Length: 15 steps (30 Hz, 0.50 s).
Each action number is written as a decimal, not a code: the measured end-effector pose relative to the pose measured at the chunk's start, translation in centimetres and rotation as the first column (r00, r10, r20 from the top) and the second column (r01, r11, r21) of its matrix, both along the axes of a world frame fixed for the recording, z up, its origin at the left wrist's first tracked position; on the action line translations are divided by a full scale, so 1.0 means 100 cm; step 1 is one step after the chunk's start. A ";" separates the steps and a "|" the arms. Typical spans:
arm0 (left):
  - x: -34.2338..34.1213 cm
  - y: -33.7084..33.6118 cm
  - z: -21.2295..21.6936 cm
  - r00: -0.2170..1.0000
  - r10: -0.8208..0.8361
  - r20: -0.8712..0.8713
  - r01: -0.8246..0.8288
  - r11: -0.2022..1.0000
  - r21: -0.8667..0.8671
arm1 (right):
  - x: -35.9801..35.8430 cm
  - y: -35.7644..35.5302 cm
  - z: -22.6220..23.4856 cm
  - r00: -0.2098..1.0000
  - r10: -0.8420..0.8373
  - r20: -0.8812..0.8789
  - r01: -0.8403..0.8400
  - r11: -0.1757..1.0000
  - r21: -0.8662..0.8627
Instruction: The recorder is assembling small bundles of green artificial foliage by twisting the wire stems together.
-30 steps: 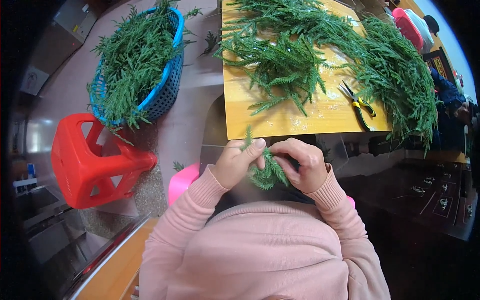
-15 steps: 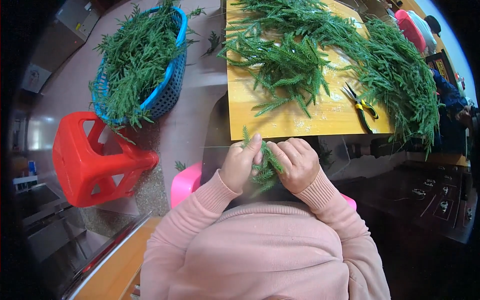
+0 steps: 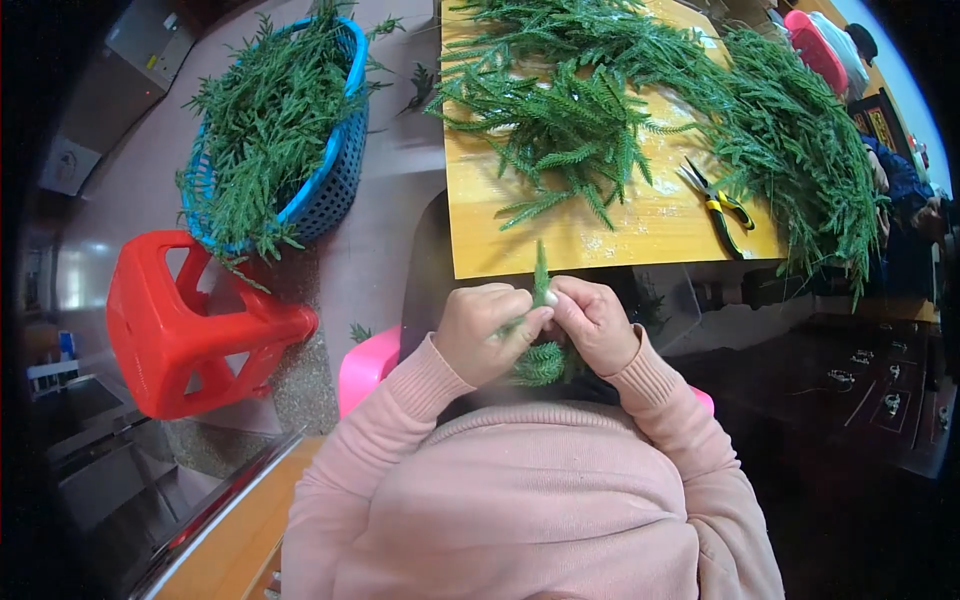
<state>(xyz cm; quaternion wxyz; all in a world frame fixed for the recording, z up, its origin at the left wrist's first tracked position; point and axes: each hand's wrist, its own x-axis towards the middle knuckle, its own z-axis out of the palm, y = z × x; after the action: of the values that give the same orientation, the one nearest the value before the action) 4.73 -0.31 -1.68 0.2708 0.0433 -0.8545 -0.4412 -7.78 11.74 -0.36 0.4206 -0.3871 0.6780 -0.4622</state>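
A green artificial pine sprig (image 3: 541, 364) is pinched between my two hands, just in front of the table's near edge. My left hand (image 3: 490, 325) is closed around it, thumb meeting the fingers. Close against it, my right hand (image 3: 597, 322) pinches the same sprig with thumb and forefinger. One needled tip points up between the thumbs, and the rest hangs below my fingers. The exact join inside the fingers is hidden. Beyond my hands lies a heap of pine sprigs (image 3: 575, 135) on the yellow table (image 3: 500, 250). Long-nose pliers (image 3: 718, 210) with black-and-yellow handles rest to its right.
At the left, a blue plastic basket (image 3: 345, 165) overflows with greenery. A red stool (image 3: 190, 330) lies on its side near it. More branches (image 3: 805, 160) drape over the table's right edge. A pink seat (image 3: 368, 370) shows beneath me.
My hands have turned and drawn together at the thumbs, and the sprig has rotated so a tip stands upright. The thin wire that stuck out leftward no longer shows.
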 end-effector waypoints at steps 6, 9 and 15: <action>0.005 -0.003 0.006 0.992 0.104 0.074 -0.121 0.944 0.308 | 0.011 -0.004 0.006 0.909 -0.163 -0.385 0.005 0.925 -0.379; 0.004 0.001 0.002 0.979 0.157 0.133 -0.191 0.930 0.312 | 0.010 -0.002 0.009 0.719 -0.195 -0.668 -0.077 0.932 -0.354; -0.005 0.007 0.014 0.893 0.449 -0.011 -0.429 0.861 0.273 | 0.015 -0.003 0.021 0.537 -0.172 -0.826 -0.111 0.956 -0.271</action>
<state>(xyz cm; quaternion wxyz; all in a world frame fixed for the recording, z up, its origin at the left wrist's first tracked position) 4.22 0.42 -0.29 0.3877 0.2560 -0.7450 -0.4787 -6.30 11.45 1.69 -0.0277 -0.6068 0.7269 -0.3204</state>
